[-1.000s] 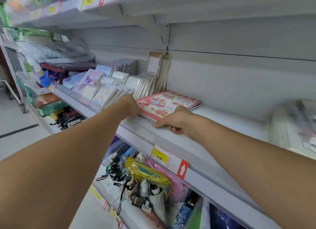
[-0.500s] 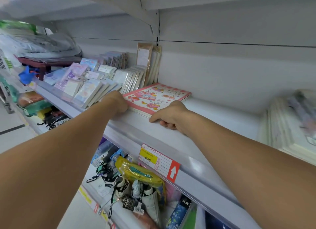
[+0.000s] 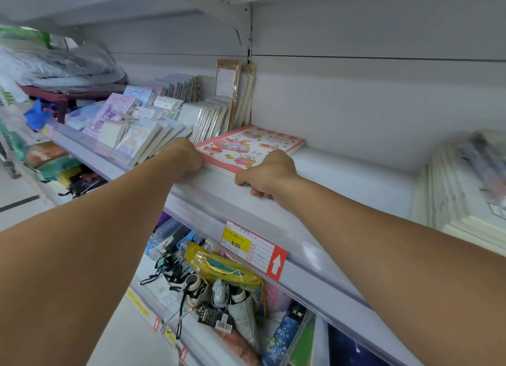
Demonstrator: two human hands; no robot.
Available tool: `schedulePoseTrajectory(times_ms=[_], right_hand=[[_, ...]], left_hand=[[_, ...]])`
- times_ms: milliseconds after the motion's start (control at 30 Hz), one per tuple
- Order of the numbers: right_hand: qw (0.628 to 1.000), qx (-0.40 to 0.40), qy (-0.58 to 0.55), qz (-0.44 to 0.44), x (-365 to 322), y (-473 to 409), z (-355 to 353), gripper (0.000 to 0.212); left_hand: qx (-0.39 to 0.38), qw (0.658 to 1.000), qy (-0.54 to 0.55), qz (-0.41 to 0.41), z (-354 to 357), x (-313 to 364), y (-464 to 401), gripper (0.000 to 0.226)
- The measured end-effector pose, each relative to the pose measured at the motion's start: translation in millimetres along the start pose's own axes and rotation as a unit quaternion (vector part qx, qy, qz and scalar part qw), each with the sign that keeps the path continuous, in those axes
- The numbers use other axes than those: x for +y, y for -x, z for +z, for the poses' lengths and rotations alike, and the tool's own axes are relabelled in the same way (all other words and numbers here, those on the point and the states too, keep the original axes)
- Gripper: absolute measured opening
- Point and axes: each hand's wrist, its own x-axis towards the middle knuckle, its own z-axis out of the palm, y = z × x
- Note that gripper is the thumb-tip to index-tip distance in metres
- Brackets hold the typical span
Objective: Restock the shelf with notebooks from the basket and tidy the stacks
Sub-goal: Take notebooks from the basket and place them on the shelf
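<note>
Both hands curl against the notebooks (image 3: 250, 146) near the shelf (image 3: 342, 179) front edge: left hand (image 3: 186, 156) at the near-left corner, right hand (image 3: 267, 174) at the near edge, probably squaring them.

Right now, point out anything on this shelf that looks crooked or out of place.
The pink notebook stack lies flat but turned at an angle to the shelf edge, with the left hand and right hand at its near corners. Nothing looks spilled or damaged.
</note>
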Motion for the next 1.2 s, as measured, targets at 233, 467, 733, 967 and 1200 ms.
schedulePoseTrajectory(times_ms=[233,467,733,967,1200], right_hand=[[1.000,0.022,-0.002,-0.009,1.6,1.0,2.0,0.029],[0.998,-0.050,0.037,0.025,-21.4,25.7,-10.2,0.036],[0.916,0.204,0.038,-0.344,12.7,195.4,47.3,0.012],[0.930,-0.281,0.190,0.145,251.7,303.3,208.6,0.056],[0.934,-0.277,0.119,0.189,283.7,358.7,236.6,0.045]], left_hand=[[0.005,0.999,0.034,-0.002,-4.2,-2.5,5.6,0.014],[-0.014,0.990,0.116,0.074,-33.3,-17.6,47.1,0.030],[0.116,0.948,0.276,0.108,43.6,-134.3,228.0,0.022],[-0.189,0.894,0.229,-0.336,194.5,-303.8,433.0,0.036],[-0.242,0.825,0.216,-0.463,224.7,-334.9,474.1,0.050]])
